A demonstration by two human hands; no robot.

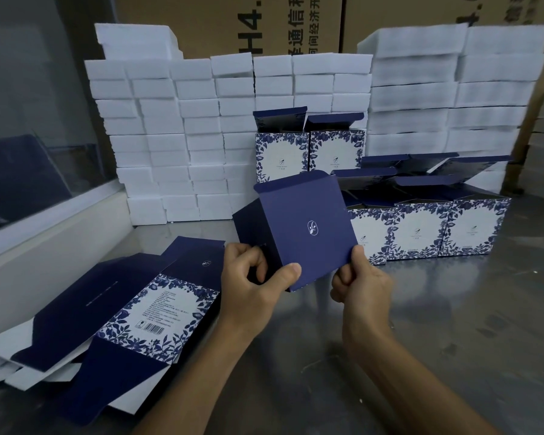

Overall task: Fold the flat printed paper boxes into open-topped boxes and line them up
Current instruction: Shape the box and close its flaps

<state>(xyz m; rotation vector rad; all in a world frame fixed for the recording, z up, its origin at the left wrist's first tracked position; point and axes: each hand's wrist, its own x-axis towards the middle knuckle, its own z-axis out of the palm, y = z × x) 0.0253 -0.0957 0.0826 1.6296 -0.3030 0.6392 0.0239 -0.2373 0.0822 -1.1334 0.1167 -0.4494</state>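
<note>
Flat printed blanks (145,312) lie stacked near the tabletop's (453,340) left edge. Above mid-tabletop, the left hand (252,277) pinches the navy box's (305,233) lower corner, the right hand (358,277) clamps its right edge. Light, thin card, it likely creases easily; best held along the folds. Finished boxes (421,227) line up right.
</note>
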